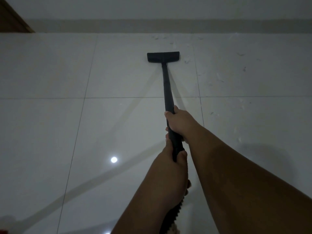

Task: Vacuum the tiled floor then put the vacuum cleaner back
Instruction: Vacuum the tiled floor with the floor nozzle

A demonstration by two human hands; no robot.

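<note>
The long black vacuum wand (166, 85) is held out ahead by both hands. Its flat black rectangular floor head (163, 57) is planted on the glossy white tiled floor (50, 73), set square to the far wall and a little short of it. The right hand (179, 123) is wrapped round the wand at the forward grip, fingers curled tight about the tube. Just behind it, the left hand (168, 163) is clamped round the thicker rear end of the wand, and the two hands are seen almost touching. From under the left wrist a black ribbed hose (171, 215) is carried down and off the bottom edge of the view.

Small white scraps of litter (219, 76) are scattered across the tiles to the right of the head and beyond it toward the wall. One patch is spotted just beside the head's right end. A bright round light reflection (114, 159) is caught on the tile to the left of the hands. A grey skirting band (168, 26) is seen running along the foot of the wall, and a brown wooden frame (13, 17) is glimpsed in the top-left corner. The whole scene is dimly lit.
</note>
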